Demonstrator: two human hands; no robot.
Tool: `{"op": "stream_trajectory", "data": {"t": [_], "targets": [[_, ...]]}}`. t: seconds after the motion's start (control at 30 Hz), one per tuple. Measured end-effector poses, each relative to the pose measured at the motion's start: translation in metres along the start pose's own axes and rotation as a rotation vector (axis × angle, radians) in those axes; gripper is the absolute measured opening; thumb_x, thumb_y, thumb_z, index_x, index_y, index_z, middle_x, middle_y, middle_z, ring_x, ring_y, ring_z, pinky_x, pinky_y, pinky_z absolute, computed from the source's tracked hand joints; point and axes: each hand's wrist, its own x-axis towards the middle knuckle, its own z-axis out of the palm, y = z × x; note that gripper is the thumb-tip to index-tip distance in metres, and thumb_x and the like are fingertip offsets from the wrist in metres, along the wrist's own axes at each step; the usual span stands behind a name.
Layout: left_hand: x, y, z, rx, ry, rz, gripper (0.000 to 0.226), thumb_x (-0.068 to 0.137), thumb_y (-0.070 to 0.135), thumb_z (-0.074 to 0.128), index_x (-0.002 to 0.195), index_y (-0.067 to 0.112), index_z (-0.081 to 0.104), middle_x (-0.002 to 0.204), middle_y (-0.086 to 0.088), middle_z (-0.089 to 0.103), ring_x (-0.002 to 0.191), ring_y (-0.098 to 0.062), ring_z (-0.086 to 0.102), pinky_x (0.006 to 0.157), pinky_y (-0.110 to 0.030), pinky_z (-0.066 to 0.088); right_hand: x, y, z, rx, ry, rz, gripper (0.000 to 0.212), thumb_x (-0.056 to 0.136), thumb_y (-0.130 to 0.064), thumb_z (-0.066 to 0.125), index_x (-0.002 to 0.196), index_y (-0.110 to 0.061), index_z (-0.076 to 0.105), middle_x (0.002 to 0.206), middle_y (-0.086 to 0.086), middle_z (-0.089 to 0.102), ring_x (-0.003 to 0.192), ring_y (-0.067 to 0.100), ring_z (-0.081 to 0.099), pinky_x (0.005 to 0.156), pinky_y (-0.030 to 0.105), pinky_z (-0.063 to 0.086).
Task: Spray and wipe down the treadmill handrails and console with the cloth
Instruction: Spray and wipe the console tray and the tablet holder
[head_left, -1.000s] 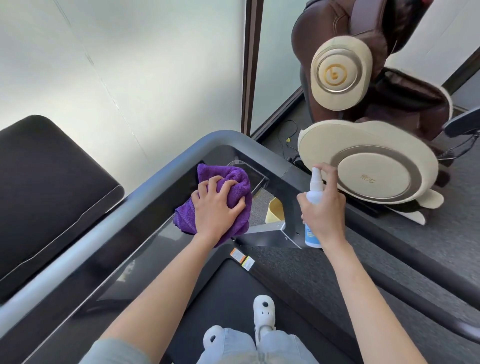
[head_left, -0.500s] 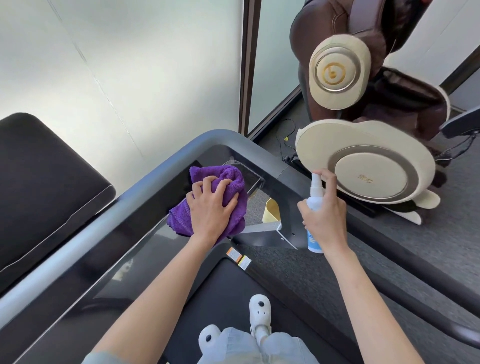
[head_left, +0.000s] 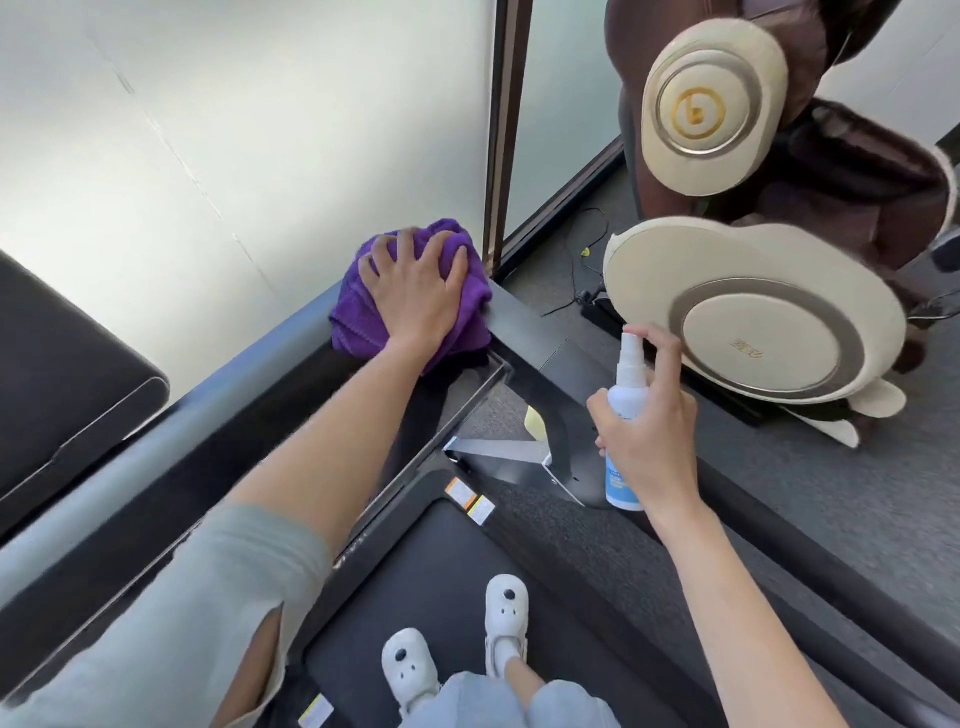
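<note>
A massage chair (head_left: 753, 312) stands far right of the treadmill (head_left: 530, 332). On the treadmill's far corner the left hand (head_left: 415, 296) presses the purple cloth (head_left: 358, 312), fingers spread. The right hand (head_left: 649, 436) grips a spray bottle (head_left: 626, 395), fingers wrapped round it.

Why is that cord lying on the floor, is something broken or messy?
Nothing looks broken or spilled. A loose black cord trails across the carpet beside the massage chair. The left hand presses the purple cloth; the right hand holds the spray bottle upright.
</note>
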Motion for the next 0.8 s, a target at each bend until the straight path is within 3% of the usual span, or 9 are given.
{"op": "stream_trajectory", "data": {"t": [0.13,0.27,0.3,0.4,0.47,0.63,0.8], "targets": [[-0.022,0.017,-0.002,-0.07,-0.018,0.047,0.038,0.094,0.057,0.041,0.118,0.037,0.062,0.135,0.003,0.049,0.129,-0.029,0.034,0.102,-0.046,0.024,0.013,-0.005,0.002,0.022,0.003,-0.005,0.056,0.078,-0.008,0.056,0.122,-0.037,0.038,0.078,0.001,0.058,0.063,0.046,0.059,0.072,0.051,0.052],[-0.1,0.036,0.008,-0.17,-0.008,0.191,0.036,0.089,0.056,0.051,0.118,0.038,0.062,0.138,0.005,0.047,0.13,-0.026,0.035,0.099,-0.044,0.029,0.024,-0.013,0.007,0.034,0.012,-0.054,0.056,0.077,-0.01,0.058,0.123,-0.035,0.038,0.102,-0.039,0.055,0.059,0.043,0.06,0.07,0.05,0.053],[-0.109,0.037,0.01,-0.148,-0.009,0.237,0.038,0.09,0.057,0.049,0.121,0.038,0.062,0.139,0.005,0.047,0.131,-0.027,0.035,0.103,-0.046,0.027,0.026,-0.014,0.008,0.036,0.013,-0.066,0.055,0.076,-0.013,0.057,0.123,-0.034,0.038,0.103,-0.041,0.054,0.059,0.042,0.06,0.07,0.049,0.053],[-0.084,0.022,0.009,-0.048,-0.013,0.322,0.046,0.095,0.055,0.039,0.13,0.032,0.057,0.139,-0.002,0.048,0.132,-0.03,0.037,0.115,-0.057,0.013,0.033,-0.012,0.01,0.042,0.017,-0.061,0.056,0.077,-0.011,0.058,0.122,-0.037,0.038,0.086,-0.006,0.063,0.057,0.042,0.059,0.067,0.05,0.053],[-0.054,0.0,0.001,0.048,0.012,0.281,0.049,0.099,0.052,0.032,0.136,0.028,0.052,0.139,-0.008,0.048,0.132,-0.032,0.038,0.117,-0.056,0.011,0.035,-0.012,0.009,0.059,0.009,-0.056,0.057,0.078,-0.006,0.058,0.121,-0.038,0.038,0.079,0.011,0.061,0.056,0.043,0.059,0.065,0.05,0.053],[-0.014,-0.041,-0.017,0.188,0.024,0.104,0.052,0.101,0.051,0.028,0.142,0.025,0.046,0.136,-0.014,0.048,0.124,-0.036,0.041,0.112,-0.049,0.022,0.036,-0.011,0.013,0.077,-0.034,-0.06,0.057,0.079,-0.005,0.057,0.124,-0.036,0.038,0.078,0.012,0.059,0.059,0.043,0.059,0.066,0.051,0.053],[-0.078,0.002,-0.001,0.041,-0.011,0.086,0.049,0.099,0.052,0.033,0.145,0.036,0.041,0.153,-0.006,0.033,0.138,-0.034,0.028,0.108,-0.047,0.025,0.034,-0.007,0.018,0.096,-0.046,-0.04,0.06,0.082,-0.001,0.058,0.125,-0.037,0.038,0.079,0.014,0.06,0.063,0.043,0.06,0.067,0.05,0.054]]}}
